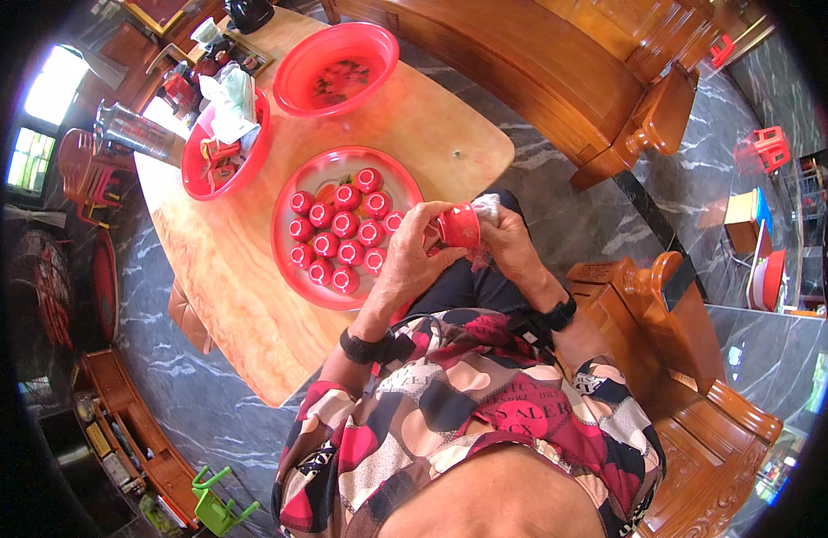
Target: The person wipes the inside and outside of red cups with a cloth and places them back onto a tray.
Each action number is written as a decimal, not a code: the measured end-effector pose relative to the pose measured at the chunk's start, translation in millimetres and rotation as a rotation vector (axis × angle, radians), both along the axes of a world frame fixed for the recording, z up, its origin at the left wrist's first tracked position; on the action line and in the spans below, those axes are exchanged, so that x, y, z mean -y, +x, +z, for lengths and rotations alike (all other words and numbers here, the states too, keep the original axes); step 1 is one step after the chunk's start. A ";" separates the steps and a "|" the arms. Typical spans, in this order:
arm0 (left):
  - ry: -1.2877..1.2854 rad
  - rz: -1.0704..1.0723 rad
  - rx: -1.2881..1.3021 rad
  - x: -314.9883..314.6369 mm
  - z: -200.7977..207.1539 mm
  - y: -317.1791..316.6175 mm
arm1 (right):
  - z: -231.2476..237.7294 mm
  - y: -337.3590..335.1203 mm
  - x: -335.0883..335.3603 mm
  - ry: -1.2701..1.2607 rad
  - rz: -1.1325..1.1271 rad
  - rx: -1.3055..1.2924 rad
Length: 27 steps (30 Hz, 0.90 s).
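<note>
Between my hands, above my lap, is a small red cup (460, 226) with a pale pattern on its side. My left hand (418, 249) grips it with fingers and thumb. My right hand (509, 240) is closed on a whitish cloth (487, 211) held against the cup's right side; part of the cloth hangs below the hand. Just left of my left hand, a round red-rimmed tray (291, 273) bears several red cups (346, 224), turned upside down in rows. The cup nearest my left hand is partly hidden by it.
The tray stands on a pale wood-grain table (226, 296). Behind it are a large red basin (378, 85) and a smaller red basin (191, 175) holding bags and packets. A clear jug (131, 130) stands at the far left. Wooden benches (557, 99) flank me at the back and right (647, 314).
</note>
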<state>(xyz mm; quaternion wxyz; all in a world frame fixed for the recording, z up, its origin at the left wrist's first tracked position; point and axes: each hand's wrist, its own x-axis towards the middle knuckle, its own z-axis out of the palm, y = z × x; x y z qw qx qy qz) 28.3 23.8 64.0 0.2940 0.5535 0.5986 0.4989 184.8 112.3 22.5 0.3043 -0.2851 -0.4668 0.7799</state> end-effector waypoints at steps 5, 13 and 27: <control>0.111 0.069 -0.266 -3.5 -7.9 -7.0 | 17.4 -1.6 1.3 0.005 -0.199 -0.076; 0.039 0.033 -0.175 -4.5 -5.6 -2.2 | 33.6 -16.4 5.2 -0.014 -0.208 0.029; -0.317 -0.107 1.135 -5.9 -27.2 -8.5 | 38.4 -0.9 27.1 0.660 -0.136 0.217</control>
